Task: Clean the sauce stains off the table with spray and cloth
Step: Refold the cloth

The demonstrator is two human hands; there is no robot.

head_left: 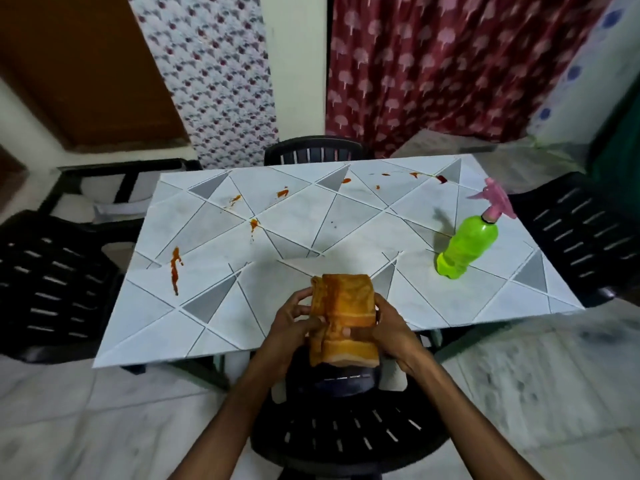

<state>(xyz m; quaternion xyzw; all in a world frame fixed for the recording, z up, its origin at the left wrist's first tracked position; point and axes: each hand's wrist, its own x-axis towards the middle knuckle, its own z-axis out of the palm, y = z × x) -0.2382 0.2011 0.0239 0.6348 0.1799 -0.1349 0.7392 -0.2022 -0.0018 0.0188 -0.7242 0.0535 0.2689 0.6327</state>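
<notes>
The green spray bottle (467, 247) is stood on the right of the table (346, 220); its fill cannot be seen. The orange cloth (341, 317) is gripped by the left hand (294, 323) and right hand (388, 327) at the near edge. Sauce stains (176, 268) are dotted beyond.

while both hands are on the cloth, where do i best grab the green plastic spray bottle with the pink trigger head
Likely the narrow neck of the green plastic spray bottle, just under its pink trigger head, coming from the near side with the right hand. It stands upright on the right of the patterned table with free space around it, and it tapers there.
</notes>
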